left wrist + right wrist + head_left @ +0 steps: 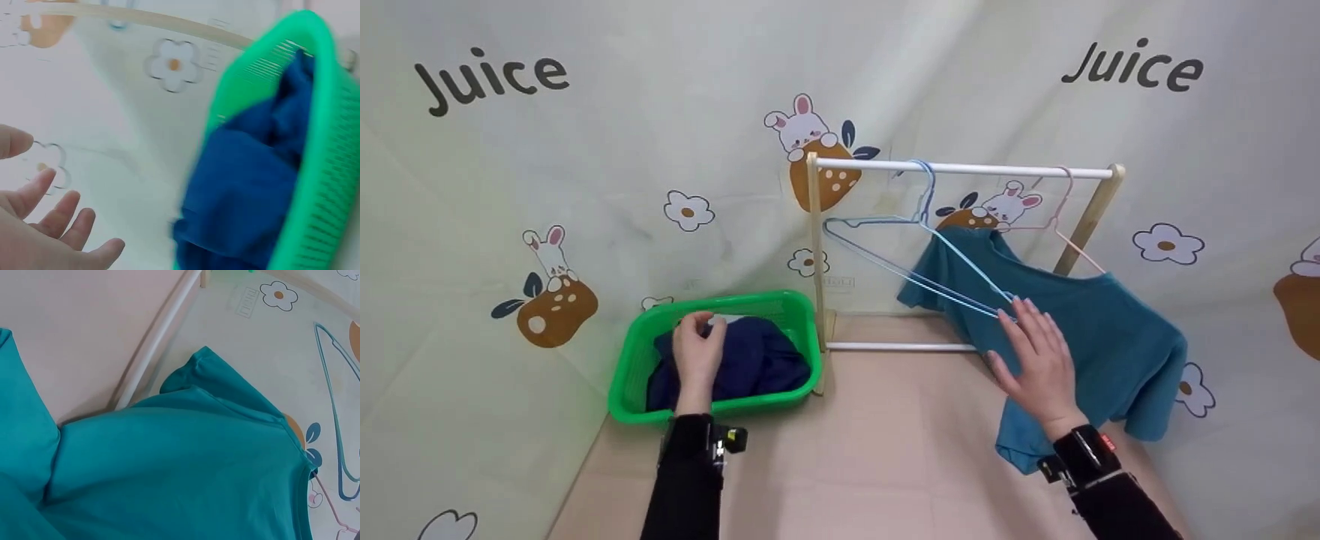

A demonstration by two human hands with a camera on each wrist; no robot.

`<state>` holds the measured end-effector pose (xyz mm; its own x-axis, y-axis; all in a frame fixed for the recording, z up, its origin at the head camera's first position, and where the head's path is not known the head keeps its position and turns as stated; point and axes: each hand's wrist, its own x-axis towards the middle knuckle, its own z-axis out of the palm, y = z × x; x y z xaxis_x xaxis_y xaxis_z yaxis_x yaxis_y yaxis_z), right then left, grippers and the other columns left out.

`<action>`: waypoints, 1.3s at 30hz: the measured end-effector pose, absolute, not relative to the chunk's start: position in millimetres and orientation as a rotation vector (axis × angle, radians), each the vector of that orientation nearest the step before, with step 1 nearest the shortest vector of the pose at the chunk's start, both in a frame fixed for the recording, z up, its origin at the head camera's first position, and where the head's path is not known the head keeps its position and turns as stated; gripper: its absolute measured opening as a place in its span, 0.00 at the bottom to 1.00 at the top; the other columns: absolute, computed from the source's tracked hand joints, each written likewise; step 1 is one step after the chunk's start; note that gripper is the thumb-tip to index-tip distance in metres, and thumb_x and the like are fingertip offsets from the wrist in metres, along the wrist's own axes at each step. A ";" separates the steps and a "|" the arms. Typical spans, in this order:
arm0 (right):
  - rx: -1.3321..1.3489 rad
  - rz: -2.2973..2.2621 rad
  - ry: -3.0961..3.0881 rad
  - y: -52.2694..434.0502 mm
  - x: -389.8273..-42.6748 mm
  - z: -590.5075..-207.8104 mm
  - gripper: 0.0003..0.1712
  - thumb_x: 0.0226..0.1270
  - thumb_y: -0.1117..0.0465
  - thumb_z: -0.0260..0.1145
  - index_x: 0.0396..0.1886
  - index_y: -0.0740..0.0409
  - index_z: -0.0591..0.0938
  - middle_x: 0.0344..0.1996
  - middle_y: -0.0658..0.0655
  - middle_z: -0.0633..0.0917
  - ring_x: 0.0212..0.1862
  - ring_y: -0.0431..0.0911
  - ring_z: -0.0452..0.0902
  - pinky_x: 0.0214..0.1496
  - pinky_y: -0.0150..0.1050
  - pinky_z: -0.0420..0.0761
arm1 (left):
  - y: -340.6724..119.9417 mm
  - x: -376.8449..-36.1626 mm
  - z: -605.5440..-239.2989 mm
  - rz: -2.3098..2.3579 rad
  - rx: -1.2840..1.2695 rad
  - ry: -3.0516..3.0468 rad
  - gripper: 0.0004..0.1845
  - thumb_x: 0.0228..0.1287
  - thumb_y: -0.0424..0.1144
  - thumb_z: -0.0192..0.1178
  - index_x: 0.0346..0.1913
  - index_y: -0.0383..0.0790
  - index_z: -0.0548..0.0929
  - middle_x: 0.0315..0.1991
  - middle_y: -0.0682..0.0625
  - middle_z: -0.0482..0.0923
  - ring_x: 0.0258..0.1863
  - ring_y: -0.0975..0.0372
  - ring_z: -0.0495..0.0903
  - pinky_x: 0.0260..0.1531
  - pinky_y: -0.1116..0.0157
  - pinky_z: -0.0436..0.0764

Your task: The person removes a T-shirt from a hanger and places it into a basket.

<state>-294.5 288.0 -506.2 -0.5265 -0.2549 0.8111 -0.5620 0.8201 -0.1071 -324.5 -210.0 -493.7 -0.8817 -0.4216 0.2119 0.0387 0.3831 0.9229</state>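
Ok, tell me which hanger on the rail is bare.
The blue hanger, hooked mid-rail, carries nothing; its wire frame is empty. The pink hanger, farther right, holds the teal shirt, beside the right hand.

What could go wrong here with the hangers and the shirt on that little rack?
The teal shirt hangs lopsided on the pink hanger, much of it sagging toward the floor, so it might slide off. The right hand rests open against the shirt beside the empty blue hanger; a nudge could tip that tilted hanger off the rail. The left hand is over the dark garment in the green basket; lifting could drag the light basket.
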 end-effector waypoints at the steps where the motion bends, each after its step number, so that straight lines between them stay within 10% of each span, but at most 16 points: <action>1: 0.590 0.448 -2.138 289.2 -294.7 -504.9 0.36 0.67 0.49 0.64 0.71 0.58 0.71 0.73 0.61 0.66 0.74 0.55 0.58 0.75 0.49 0.51 | -210.3 -323.7 -500.2 -1.494 0.319 -2.259 0.20 0.70 0.39 0.57 0.58 0.28 0.75 0.59 0.34 0.72 0.63 0.45 0.67 0.63 0.51 0.64; 7: 0.526 0.423 -2.147 299.2 -298.1 -494.5 0.35 0.73 0.39 0.54 0.71 0.56 0.70 0.73 0.60 0.66 0.75 0.54 0.56 0.75 0.52 0.50 | -210.2 -317.9 -528.0 -1.396 0.303 -2.407 0.22 0.70 0.41 0.57 0.60 0.28 0.75 0.59 0.32 0.72 0.62 0.42 0.66 0.62 0.47 0.63; 39: 0.155 0.453 -2.462 336.5 -331.2 -415.3 0.40 0.71 0.47 0.62 0.76 0.58 0.61 0.77 0.62 0.57 0.77 0.57 0.46 0.76 0.52 0.37 | -168.8 -287.6 -572.2 -0.932 -0.045 -2.672 0.33 0.65 0.41 0.64 0.69 0.30 0.69 0.66 0.29 0.66 0.65 0.34 0.62 0.59 0.36 0.63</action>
